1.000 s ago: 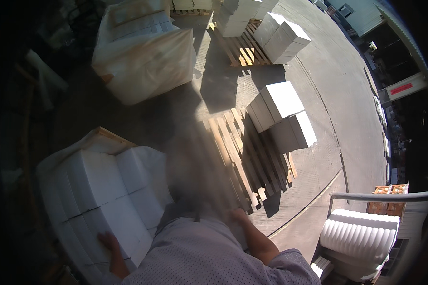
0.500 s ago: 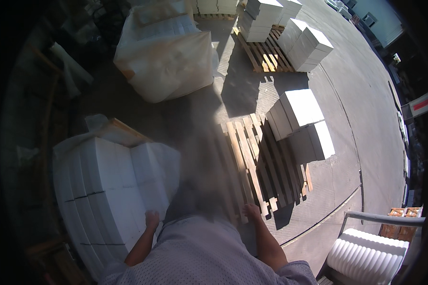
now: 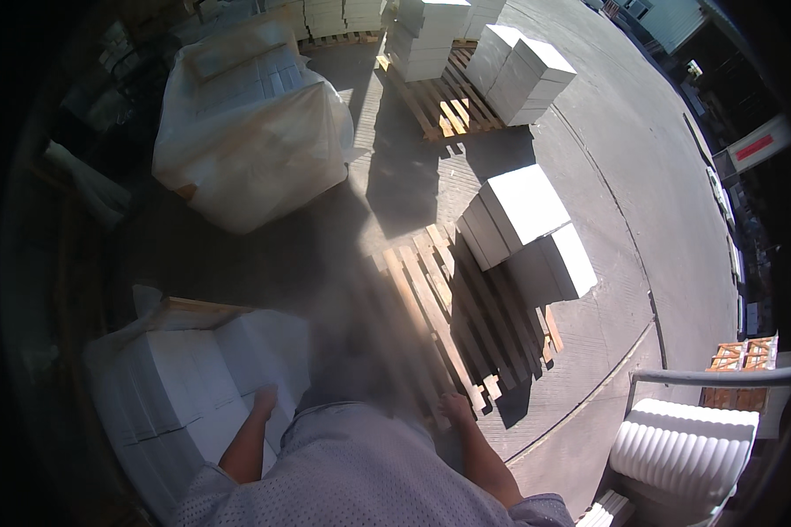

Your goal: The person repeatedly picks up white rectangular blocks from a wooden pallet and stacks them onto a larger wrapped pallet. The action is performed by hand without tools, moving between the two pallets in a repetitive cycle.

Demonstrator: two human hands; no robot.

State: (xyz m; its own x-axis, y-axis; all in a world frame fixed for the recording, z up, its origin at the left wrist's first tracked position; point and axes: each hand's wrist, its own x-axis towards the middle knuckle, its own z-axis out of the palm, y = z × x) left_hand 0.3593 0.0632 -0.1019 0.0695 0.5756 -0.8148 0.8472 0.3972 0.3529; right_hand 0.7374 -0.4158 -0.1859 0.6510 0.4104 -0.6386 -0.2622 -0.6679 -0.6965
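My left hand [image 3: 264, 402] hangs in front of a stack of white blocks [image 3: 189, 378] partly wrapped in clear plastic. Its fingers are hazy, and no object shows in it. On the other side, my right hand [image 3: 453, 408] is held low with loosely curled fingers and nothing visible in them. It appears close to the near end of a wooden pallet [image 3: 431, 303] in the picture; whether they touch I cannot tell. Several white blocks [image 3: 527, 206] stand on that pallet's far right part, leaving its left slats bare.
A plastic-wrapped block stack [image 3: 255, 132] stands at the far left. Beyond the near pallet, another pallet [image 3: 453, 110] carries white block stacks [image 3: 523, 75]. At the lower right are a ribbed white roll [image 3: 685, 448] and a grey rail [image 3: 721, 378]. Concrete floor [image 3: 624, 176] extends right.
The view has shifted: the far stacks and near pallet now sit further left, and the wrapped blocks beside my left hand appear lower. Both hands remain low, with nothing visibly picked up.
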